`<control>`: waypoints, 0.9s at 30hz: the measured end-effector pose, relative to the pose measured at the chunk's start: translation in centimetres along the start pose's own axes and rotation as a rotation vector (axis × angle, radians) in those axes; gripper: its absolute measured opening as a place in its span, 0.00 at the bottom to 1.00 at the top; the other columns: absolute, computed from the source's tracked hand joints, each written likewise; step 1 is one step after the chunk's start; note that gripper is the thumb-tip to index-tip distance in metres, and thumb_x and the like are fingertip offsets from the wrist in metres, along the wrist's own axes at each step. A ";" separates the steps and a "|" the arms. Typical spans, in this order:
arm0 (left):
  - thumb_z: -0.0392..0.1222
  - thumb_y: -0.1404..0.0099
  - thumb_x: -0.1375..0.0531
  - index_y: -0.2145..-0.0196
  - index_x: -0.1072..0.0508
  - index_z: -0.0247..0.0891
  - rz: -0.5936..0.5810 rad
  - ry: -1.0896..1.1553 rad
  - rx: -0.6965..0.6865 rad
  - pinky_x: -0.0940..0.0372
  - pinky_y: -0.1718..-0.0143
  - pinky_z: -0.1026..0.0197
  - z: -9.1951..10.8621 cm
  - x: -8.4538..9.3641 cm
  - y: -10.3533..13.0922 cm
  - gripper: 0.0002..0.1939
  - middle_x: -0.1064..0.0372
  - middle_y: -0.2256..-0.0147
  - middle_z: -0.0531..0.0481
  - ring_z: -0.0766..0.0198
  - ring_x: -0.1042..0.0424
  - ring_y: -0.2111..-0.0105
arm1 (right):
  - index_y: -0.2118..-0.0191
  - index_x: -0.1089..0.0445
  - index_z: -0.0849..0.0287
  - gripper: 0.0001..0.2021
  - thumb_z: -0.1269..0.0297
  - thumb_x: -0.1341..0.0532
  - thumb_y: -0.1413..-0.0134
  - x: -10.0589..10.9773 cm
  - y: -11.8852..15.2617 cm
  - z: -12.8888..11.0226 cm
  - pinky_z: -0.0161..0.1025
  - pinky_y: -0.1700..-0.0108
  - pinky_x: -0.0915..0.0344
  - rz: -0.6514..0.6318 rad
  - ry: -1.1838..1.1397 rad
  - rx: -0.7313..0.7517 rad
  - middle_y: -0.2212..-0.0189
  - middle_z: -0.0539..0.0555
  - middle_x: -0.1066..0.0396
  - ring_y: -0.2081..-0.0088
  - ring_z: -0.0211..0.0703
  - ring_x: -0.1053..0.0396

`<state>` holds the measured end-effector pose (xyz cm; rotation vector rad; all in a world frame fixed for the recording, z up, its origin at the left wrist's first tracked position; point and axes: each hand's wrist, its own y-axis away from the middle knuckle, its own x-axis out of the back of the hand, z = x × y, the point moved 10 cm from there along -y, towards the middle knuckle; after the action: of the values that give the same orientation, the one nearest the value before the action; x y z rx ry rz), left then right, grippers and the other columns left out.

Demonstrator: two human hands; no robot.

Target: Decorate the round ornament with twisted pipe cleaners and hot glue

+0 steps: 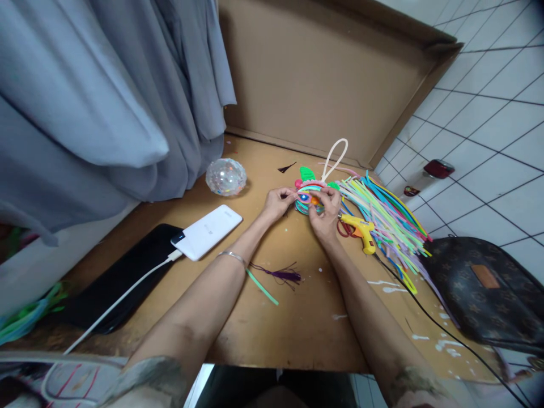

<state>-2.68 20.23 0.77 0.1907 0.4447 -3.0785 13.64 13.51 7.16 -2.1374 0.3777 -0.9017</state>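
Your left hand (278, 203) and right hand (326, 212) both pinch the coiled pipe-cleaner ornament (309, 195), just left of the yellow glue gun (361, 229) and beside the pipe-cleaner bundle (389, 224).

matt brown cardboard forms the work surface (272, 328), spotted with dried white blobs, and the upright panel (306, 73) beyond the hands. between the left hand (278, 203) and right hand (325, 212) sits a craft piece (309, 198) of fuzzy, soft-napped pipe cleaners; a loose bundle of the same fuzzy stems (382, 221) lies just right of the right hand, beside a glossy yellow plastic glue gun (361, 231). left of the left hand: a smooth white plastic power bank (208, 231), a faceted clear ball (226, 177), matt grey cloth (106, 96). a thin shiny metal bangle (232, 256) circles the left wrist.
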 end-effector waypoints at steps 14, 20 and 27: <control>0.43 0.45 0.31 0.76 0.23 0.37 0.007 -0.024 -0.023 0.33 0.57 0.61 0.0 0.0 0.0 0.08 0.22 0.65 0.46 0.63 0.25 0.63 | 0.58 0.24 0.53 0.10 0.58 0.40 0.41 0.0 0.0 0.0 0.56 0.42 0.38 0.003 0.031 0.000 0.52 0.59 0.37 0.45 0.57 0.37; 0.41 0.45 0.31 0.77 0.23 0.37 0.017 -0.051 -0.037 0.33 0.55 0.60 0.4 0.1 0.0 0.07 0.22 0.66 0.47 0.63 0.25 0.64 | 0.60 0.25 0.52 0.09 0.58 0.40 0.41 0.0 0.0 -0.2 0.57 0.42 0.39 -0.002 0.051 0.007 0.53 0.58 0.36 0.46 0.57 0.37; 0.39 0.46 0.31 0.77 0.21 0.38 0.039 -0.109 -0.071 0.33 0.56 0.59 0.8 0.2 0.1 0.05 0.22 0.67 0.47 0.62 0.25 0.64 | 0.61 0.26 0.54 0.07 0.61 0.41 0.41 0.3 0.1 -0.6 0.56 0.43 0.36 0.030 0.101 0.039 0.54 0.58 0.36 0.47 0.56 0.36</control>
<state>-2.95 19.95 1.45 0.0298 0.5366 -3.0103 13.41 13.02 7.51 -2.0511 0.4386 -0.9940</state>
